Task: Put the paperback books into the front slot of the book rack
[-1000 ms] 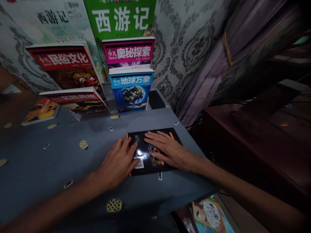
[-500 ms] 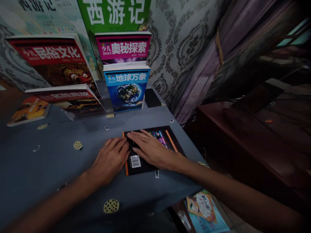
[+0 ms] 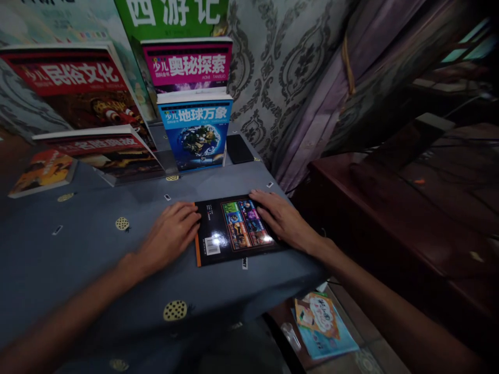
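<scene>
A black paperback book with an orange spine lies flat on the blue tablecloth. Its back cover faces up, showing a barcode and a grid of small colour pictures. My left hand rests at the spine edge on the left, fingertips touching it and fingers stretched out. On the opposite side, my right hand lies over the book's right end with its fingers extended, hiding that edge. Neither hand grips anything.
Blue and pink books stand behind, with red-topped books to their left. An orange book lies at far left. A dark phone-like slab lies by the wall. More booklets sit below the table edge.
My right hand has slid from the middle of the cover to its right end, uncovering the pictures. My left hand stays at the spine. The camera view has shifted slightly.
</scene>
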### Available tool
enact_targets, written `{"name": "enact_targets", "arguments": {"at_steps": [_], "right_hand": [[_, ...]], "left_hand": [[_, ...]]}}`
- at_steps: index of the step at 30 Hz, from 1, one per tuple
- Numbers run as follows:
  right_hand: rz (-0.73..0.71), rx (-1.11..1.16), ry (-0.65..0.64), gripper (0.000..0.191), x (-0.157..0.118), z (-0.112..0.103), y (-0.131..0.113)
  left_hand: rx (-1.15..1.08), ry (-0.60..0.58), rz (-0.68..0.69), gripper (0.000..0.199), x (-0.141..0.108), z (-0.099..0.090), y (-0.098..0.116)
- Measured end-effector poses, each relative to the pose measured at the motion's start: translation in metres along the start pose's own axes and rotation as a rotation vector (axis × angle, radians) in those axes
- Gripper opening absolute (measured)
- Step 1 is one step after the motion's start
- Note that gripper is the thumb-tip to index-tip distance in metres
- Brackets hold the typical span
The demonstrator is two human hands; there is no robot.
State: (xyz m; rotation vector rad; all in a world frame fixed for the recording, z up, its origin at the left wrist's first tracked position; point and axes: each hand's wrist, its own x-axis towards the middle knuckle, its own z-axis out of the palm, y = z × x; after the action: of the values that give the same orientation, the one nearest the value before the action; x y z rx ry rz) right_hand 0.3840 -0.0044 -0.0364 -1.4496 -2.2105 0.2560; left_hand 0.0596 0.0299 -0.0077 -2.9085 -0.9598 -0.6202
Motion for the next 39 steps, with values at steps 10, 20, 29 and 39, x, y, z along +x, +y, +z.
{"name": "enact_targets", "arguments": {"at_steps": [10,20,29,39], "right_hand": [[-0.066,-0.061,0.058,0.038,0.001,-0.007,-0.033],[-0.563,0.271,-0.272,0.036,0.006,0.022,-0.12],[-0.452,0.255,-0.299,0.037,0.059,0.032,-0.092],[-0.376,0.183,-0.251,0.041,0.077,0.03,-0.059]], "left_hand": [[-0.227,0.012,-0.053,0.031,-0.003,0.006,-0.029],[-0.314,0.016,-0.16,0.037,-0.006,0.006,-0.028],[-0.491,-0.01,-0.267,0.044,-0.004,0.003,-0.031],[-0.408,-0.004,-0.262,0.044,-0.006,0.007,-0.028]]}}
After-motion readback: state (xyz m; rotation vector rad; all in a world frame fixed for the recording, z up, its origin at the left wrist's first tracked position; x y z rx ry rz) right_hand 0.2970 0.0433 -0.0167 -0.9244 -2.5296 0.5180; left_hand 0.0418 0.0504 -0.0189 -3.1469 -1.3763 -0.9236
